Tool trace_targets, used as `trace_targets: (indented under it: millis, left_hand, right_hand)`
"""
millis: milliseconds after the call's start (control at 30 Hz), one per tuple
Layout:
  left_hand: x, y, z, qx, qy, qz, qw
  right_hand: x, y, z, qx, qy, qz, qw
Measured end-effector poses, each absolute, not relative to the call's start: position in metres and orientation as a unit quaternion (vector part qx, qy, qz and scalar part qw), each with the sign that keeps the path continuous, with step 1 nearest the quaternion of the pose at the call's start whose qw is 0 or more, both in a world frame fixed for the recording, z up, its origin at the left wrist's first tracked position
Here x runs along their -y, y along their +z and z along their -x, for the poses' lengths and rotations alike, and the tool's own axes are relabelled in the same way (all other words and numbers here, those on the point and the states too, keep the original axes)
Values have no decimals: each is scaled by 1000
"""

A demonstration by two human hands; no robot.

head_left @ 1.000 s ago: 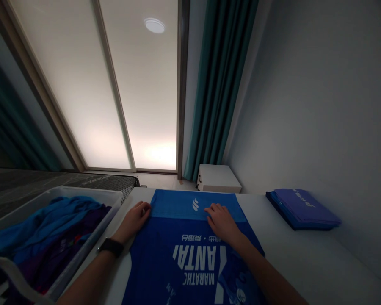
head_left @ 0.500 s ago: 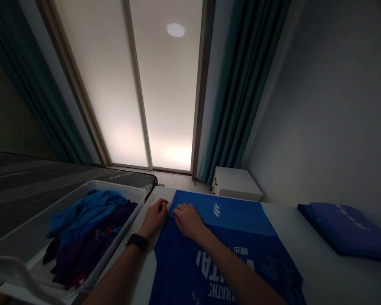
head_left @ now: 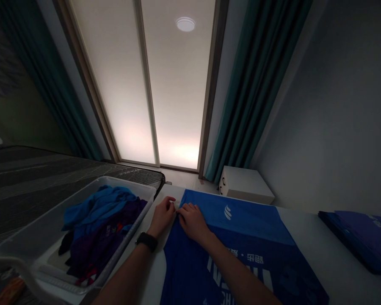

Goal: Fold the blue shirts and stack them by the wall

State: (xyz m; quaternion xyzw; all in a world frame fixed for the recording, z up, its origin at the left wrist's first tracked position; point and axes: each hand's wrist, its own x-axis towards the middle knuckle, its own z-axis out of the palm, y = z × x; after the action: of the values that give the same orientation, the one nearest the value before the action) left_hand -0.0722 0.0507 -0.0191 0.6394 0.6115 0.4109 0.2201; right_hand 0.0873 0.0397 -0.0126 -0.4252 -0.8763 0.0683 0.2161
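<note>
A blue sports shirt with white lettering and a lighter blue band lies spread on the white table, its print upside down to me. My right hand rests over its upper left edge, the fingertips closed on the cloth there. Just left of that edge is my left hand, with a dark watch on the wrist. Its index finger reaches out and the other fingers curl, with no cloth visible in them. My right forearm hides part of the lettering.
On the left stands a clear plastic bin holding crumpled blue and purple clothes. Folded purple and blue garments lie at the table's right. A white drawer cabinet stands beyond the table, and a dark mattress behind the bin.
The view has shifted slightly, so everything sits farther right in the picture. Both hands stay at the shirt's upper left edge, with little visible change in the cloth.
</note>
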Motion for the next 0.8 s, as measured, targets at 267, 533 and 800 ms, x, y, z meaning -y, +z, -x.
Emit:
trace_targets:
  millis: [267,533,800]
  left_hand:
    - [-50,-19,71,-599,383,-669,215]
    - [-47,-13,71,-549,409,-673,279]
    - [-48,-12,73,-503,456,-655,332]
  right_hand:
    - [-49,-24,-91,808,188,431,355]
    - [-49,-24,-90,794,189,448,365]
    - [-47,-24,-89,799,169,460,347]
